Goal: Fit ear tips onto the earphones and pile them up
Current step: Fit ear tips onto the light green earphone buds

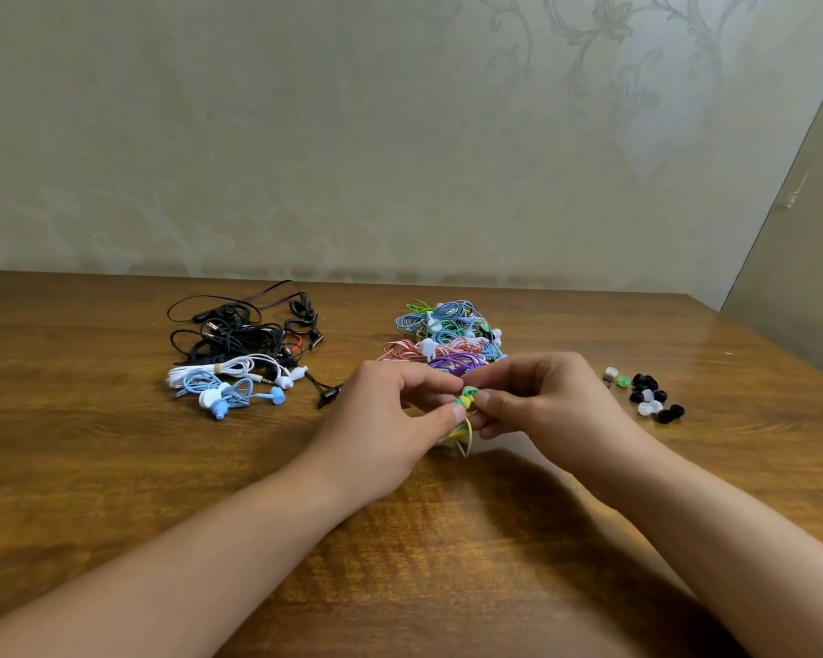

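Note:
My left hand (390, 420) pinches a yellow-green earphone (466, 402) at the middle of the table, its yellow cord (464, 441) hanging below. My right hand (542, 396) pinches a green ear tip (469, 390) against the earphone's end. Both hands meet just in front of a heap of coloured earphones (447, 339). Loose black, clear and green ear tips (647, 394) lie to the right of my right hand. A second pile of black, white and blue earphones (243, 353) lies to the left.
The wooden table (400, 539) stretches toward me with bare surface in front. A papered wall (400, 135) stands behind the table's far edge. The table's right edge runs diagonally at the far right.

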